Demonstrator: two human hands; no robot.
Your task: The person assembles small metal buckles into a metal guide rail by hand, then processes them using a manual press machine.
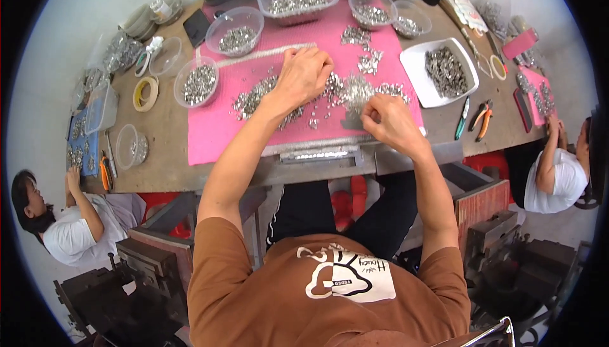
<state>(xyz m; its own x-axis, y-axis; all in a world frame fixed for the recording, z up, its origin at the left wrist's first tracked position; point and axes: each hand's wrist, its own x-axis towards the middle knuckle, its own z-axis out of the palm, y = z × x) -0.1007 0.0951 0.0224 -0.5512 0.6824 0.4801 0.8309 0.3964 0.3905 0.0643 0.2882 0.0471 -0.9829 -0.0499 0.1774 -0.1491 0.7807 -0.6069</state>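
Observation:
My left hand [306, 75] hovers over or rests at a heap of small shiny metal parts [254, 101] on the pink mat [212, 134]; its fingers curl downward, and their tips are hidden. To its right, my right hand [394, 124] has its fingers curled toward the thumb at the mat's near edge. Whatever lies in that pinch is too small to make out. Just beyond the right hand sits a pile of pale, shiny thin pieces [359, 92]. Further loose metal parts [369, 61] lie at the mat's far right.
A round tub [198, 87] of metal parts stands left of the heap, a large clear container [296, 4] behind. On the right are a white square dish [438, 71] of parts, green-handled pliers [462, 118] and orange-handled pliers [484, 120]. Co-workers sit at both sides.

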